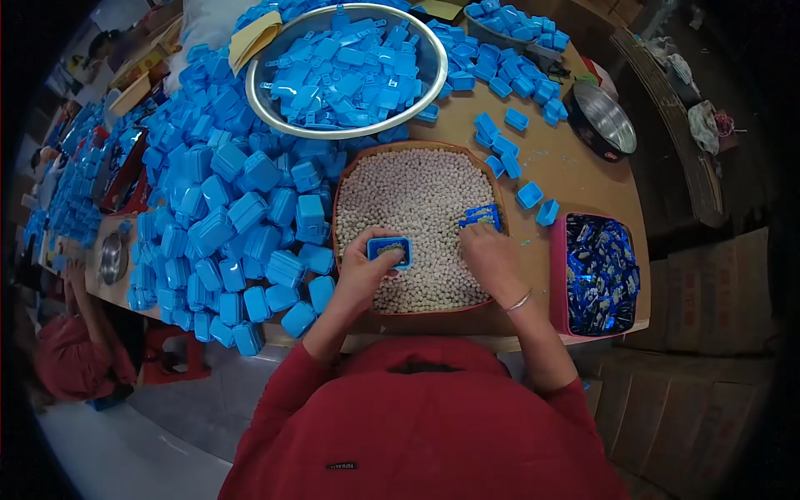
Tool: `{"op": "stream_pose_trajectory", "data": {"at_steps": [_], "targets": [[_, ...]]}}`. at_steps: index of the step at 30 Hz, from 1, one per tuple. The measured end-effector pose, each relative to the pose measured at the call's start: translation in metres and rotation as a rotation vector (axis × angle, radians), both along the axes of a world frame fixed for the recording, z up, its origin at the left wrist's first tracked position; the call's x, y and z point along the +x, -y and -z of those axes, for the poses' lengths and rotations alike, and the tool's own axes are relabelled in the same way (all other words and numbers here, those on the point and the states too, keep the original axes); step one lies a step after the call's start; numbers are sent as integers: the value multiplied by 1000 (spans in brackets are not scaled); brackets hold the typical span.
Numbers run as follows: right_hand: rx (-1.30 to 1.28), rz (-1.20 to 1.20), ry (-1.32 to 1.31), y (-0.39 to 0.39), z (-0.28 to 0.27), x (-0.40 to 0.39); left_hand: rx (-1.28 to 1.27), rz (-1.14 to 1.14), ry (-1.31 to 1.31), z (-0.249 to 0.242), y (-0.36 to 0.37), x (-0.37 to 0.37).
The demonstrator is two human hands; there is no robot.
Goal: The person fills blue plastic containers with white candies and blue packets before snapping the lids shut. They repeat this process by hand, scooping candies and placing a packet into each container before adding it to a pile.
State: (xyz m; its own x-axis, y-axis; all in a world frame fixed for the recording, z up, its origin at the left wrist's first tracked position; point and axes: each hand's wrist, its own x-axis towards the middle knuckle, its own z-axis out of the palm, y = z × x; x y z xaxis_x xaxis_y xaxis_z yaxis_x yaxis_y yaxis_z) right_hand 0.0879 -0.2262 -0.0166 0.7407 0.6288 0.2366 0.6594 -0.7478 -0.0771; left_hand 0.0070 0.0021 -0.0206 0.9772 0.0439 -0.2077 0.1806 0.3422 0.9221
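My left hand (364, 271) grips a small blue plastic box (401, 243), its thumb over the opening. Something dark and patterned lies inside the box; the thumb partly covers it. Both hands are above a brown-rimmed tray (343, 179) filled with small round whitish pellets (417, 187). On the pellets at the tray's right side rest a few blue printed packets (481, 217). My right hand (490, 254) is at their near edge, its fingers curled together. Whatever those fingers hold is hidden.
A metal basin (254, 92) of blue lids stands behind the tray. Closed blue boxes (250, 212) are heaped left; open blue boxes (529, 196) lie right. A pink bin (560, 279) holds blue packets. A round metal tin (602, 121) stands far right. Another person (79, 350) is left.
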Motion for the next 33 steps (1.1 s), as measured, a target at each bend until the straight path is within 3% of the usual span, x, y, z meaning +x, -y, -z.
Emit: {"op": "stream_pose_trajectory", "data": {"at_steps": [1, 4, 7, 8, 11, 17, 18, 19, 21, 23, 24, 27, 29, 31, 33], "targets": [[17, -6, 29, -1, -5, 1, 10, -17, -9, -2, 1, -1], [405, 57, 71, -6, -33, -3, 41, -36, -20, -9, 5, 1], [1012, 142, -661, -23, -56, -19, 33, 29, -48, -3, 4, 4], [1040, 105, -709, -31, -62, -24, 26, 34, -41, -2, 5, 4], [758, -101, -298, -52, -55, -26, -2, 39, -11, -2, 6, 2], [647, -124, -78, -81, -45, -35, -61, 38, 26, 7, 2, 1], [600, -135, -52, -83, -37, -35, 33, 11, 90, 6, 2, 2], [576, -148, -42, -85, -39, -34, 126, -19, 153, 6, 3, 2], [529, -166, -26, -88, -45, -32, 35, 14, 81, 8, 0, 0], [728, -125, -437, -82, -63, -20, -135, 35, 23, -9, 1, 0], [826, -106, -447, -81, -64, -5, -186, 9, -18, -6, 1, 0], [788, -99, -284, -89, -91, 48, 64, 13, -10, -5, 4, 1], [709, -136, -185, -108, -81, 103, 63, -9, 29, 2, 7, 1], [524, -215, 24, -131, -75, 155, 50, -30, 21, -2, 7, 0], [287, -156, 7, -156, -61, 199, 86, -39, 38, -5, 7, 1]]}}
